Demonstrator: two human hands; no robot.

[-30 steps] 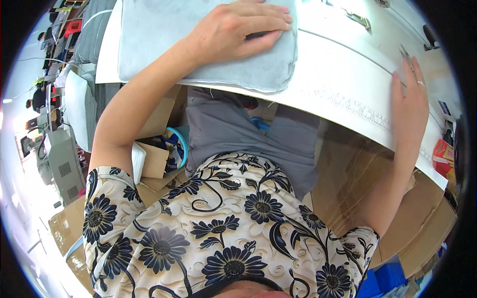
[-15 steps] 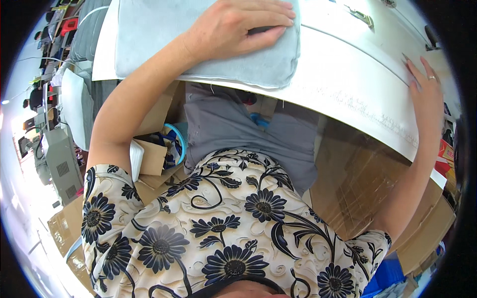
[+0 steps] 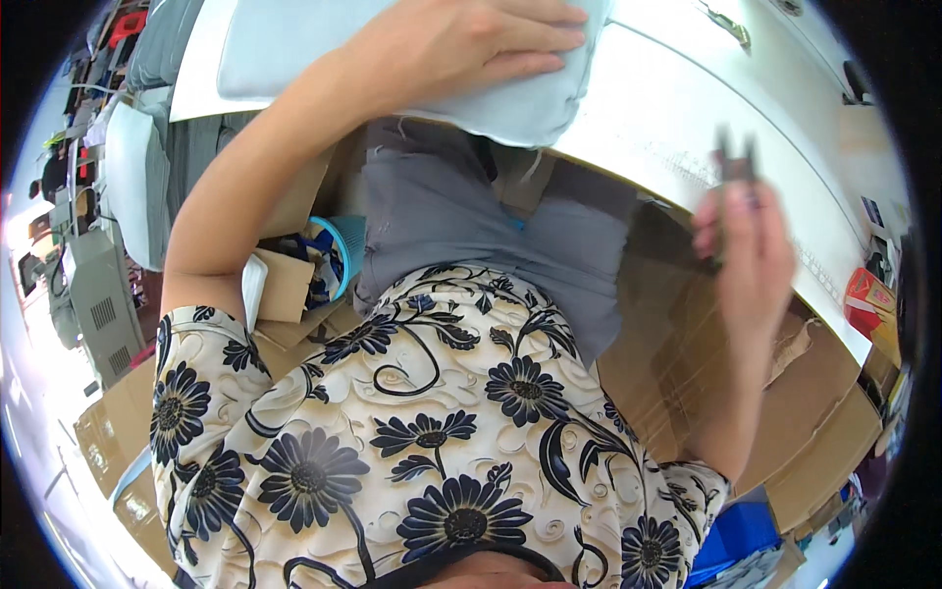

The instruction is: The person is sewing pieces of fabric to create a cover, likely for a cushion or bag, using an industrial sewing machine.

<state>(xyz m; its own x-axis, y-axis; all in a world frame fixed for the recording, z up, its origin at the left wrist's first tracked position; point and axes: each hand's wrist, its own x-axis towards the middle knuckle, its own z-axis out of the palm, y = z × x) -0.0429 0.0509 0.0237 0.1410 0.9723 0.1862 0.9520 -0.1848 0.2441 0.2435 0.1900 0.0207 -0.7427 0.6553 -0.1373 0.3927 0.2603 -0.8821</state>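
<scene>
On the table's near edge lies a pale grey-blue cushion [image 3: 294,49] with a soft fabric cover, its lower right corner hanging slightly over the rim. My left hand [image 3: 476,44] rests across its top, fingers stretched toward the right side and the thumb a little apart. A few loose white threads dangle below the cushion's seam. Over the table's front edge, my right hand [image 3: 751,236] is closed around dark thread snips [image 3: 736,167], their two blades pointing away from me and apart. Motion blurs this hand and the snips, and the blades touch nothing.
The white table [image 3: 667,108] has a long seam and small printed marks. A metal clip-like tool [image 3: 726,25] lies at its far side. Below left stand a blue-rimmed bin [image 3: 345,260] and cardboard boxes [image 3: 285,285]; more cardboard [image 3: 814,412] leans at right. Grey cushions [image 3: 137,187] are stacked left.
My right hand has come from the table's far right toward me and leftward, now holding the snips up. My left hand stays on the cushion; the view has shifted slightly.
</scene>
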